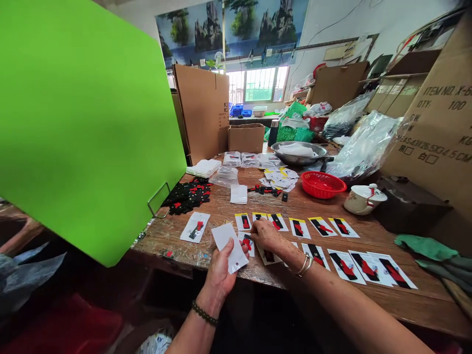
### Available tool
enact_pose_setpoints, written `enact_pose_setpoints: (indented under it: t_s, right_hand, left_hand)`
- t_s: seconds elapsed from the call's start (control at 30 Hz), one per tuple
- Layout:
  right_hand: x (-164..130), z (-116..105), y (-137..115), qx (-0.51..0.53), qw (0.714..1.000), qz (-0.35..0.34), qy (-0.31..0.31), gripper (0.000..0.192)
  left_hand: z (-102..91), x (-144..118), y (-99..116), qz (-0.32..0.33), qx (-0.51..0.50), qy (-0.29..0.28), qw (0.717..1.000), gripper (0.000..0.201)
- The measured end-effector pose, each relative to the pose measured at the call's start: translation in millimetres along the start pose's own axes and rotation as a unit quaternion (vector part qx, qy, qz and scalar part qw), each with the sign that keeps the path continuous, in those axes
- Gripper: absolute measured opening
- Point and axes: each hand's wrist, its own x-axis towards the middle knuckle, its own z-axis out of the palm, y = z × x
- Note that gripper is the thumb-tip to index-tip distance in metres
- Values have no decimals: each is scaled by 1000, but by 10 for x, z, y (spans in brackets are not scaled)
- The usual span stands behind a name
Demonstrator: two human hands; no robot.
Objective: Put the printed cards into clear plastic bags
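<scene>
White and glossy, the small flat plastic sleeve [230,247] sits in your left hand [220,270], fingers closed on its lower edge with the thumb on top, held just off the near edge of the counter [368,236]. Your right hand [268,236] lies palm down on the counter just beside it, fingers bent and pressing on a printed card [248,242] with a yellow top band and a red-and-black item on it; whether those fingers actually pinch the card cannot be told. More such cards [320,227] lie in two loose rows to the right, rectangular and flat, and one bagged card [195,227] lies apart to the left. The counter is worn brown wood under a crinkled clear film. Farther back are a heap of black and red pieces [188,195], a stack of white sleeves [203,167], a red plastic mesh basket [321,184], a round metal basin [300,153] and a ceramic lidded cup [363,199]. The cardboard carton [438,123] at the right is printed "ITEM NO. X-", "QTY: 100" and "G.W."; the rest is cut off. A flat green panel [81,123] fills the left.
</scene>
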Motion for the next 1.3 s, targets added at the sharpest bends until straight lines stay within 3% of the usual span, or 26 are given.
enact_pose_setpoints:
  t_s: [0.43, 0.63, 0.7, 0.8, 0.87, 0.97, 1.03, 1.13, 1.3]
  right_hand:
    - [-49, -51, -166, 74, 997, 8, -31, 14]
    - [-50, -122, -309, 180, 979, 85, -42, 43]
    - [-70, -179, -321, 253, 959, 123, -30, 46]
    - [-199, -273, -292, 382, 915, 122, -40, 30]
    - [-360, -303, -256, 498, 858, 98, -79, 23]
    - [-651, -253, -213, 650, 748, 76, -111, 33]
    - [-820, -167, -208, 697, 703, 91, -107, 38]
    - [-974, -22, -245, 725, 669, 131, -97, 42]
    - [-1021, 106, -355, 762, 630, 136, -67, 42]
  left_hand:
    - [-52, 52, -36, 19, 4, -36, 999, 22]
    - [-47, 30, -32, 19, -3, -42, 999, 21]
    - [-58, 17, -2, 26, -16, -22, 999, 17]
    - [-71, 11, 76, 40, -59, 0, 997, 11]
    - [-67, 17, 128, 49, -94, -2, 994, 10]
    - [-36, 29, 173, 68, -142, -15, 987, 7]
    - [-2, 26, 177, 81, -161, -27, 983, 8]
    - [48, -5, 163, 105, -170, -39, 979, 9]
    - [96, -98, 121, 124, -168, -60, 976, 13]
